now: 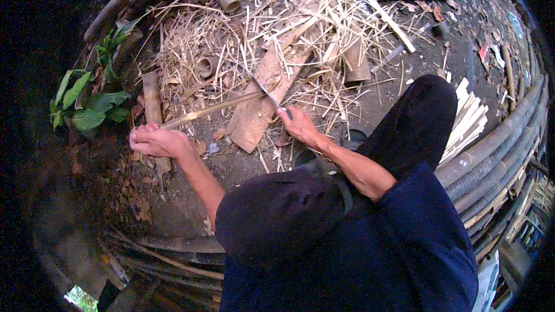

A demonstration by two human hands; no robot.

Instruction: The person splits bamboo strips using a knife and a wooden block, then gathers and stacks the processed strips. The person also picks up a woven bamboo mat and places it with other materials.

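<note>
Two bare hands in the head view, the only one I have on the feed. Left hand [157, 141]: out to the left, fingers curled closed around the near end of a long bamboo strip [215, 107]. Right hand [299, 125]: closed as well, wrapped about the handle of a knife [267, 91], its thin blade pointing up and to the left.

The strip slants up to the right from the left fist and meets the blade above a flat wooden board [247, 121] — I cannot tell from this angle whether the edge bites into it or only lies against it. The board lies tilted across the ground, its upper part under loose pale shavings [188, 37].

Around the work: a short tube [207, 67] lies among the shavings, with a second tube [229, 2] above it. I log a thicker bamboo piece [357, 65] right of the board, and a brown length of wood [152, 99] just beyond the left hand. Pale split strips [467, 118] sit bundled beside the person's right knee [425, 101] — long poles [497, 153] run past them. Green leaves [101, 110] at far left.
</note>
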